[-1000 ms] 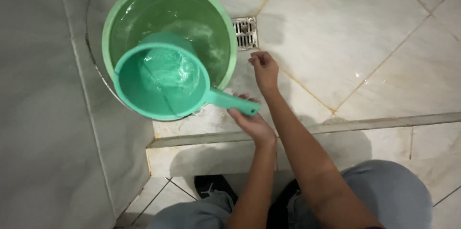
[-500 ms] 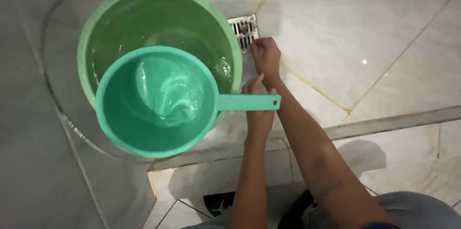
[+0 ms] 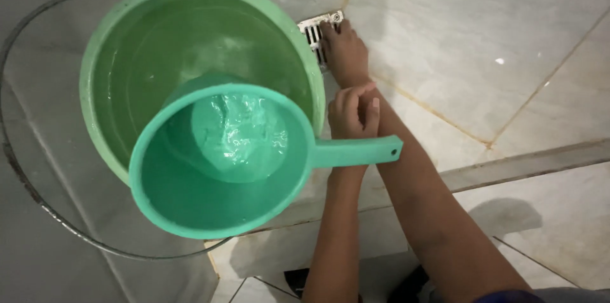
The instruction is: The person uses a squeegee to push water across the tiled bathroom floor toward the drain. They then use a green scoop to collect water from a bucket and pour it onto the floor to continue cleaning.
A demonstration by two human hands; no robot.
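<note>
My left hand (image 3: 351, 112) is closed around the handle of a green plastic dipper (image 3: 190, 208), close to its bowl. The dipper is level, holds some rippling water, and hangs over the near rim of a larger green bucket (image 3: 95, 61). That bucket stands on the tiled floor and has water in it. My right hand (image 3: 343, 52) reaches past the left wrist and lies flat on the floor, fingertips on a metal floor drain grate (image 3: 311, 28) just right of the bucket. The bucket rim hides part of the grate.
The bucket's thin wire bail (image 3: 28, 192) hangs out to the left and front. A raised tiled step edge (image 3: 527, 163) runs across the right side. Grey marble-look floor tiles (image 3: 483, 36) spread beyond the drain. My knees are at the bottom edge.
The dipper has come nearer and slightly right, still over the bucket's rim. My right hand has slid up from beside the drain onto the grate.
</note>
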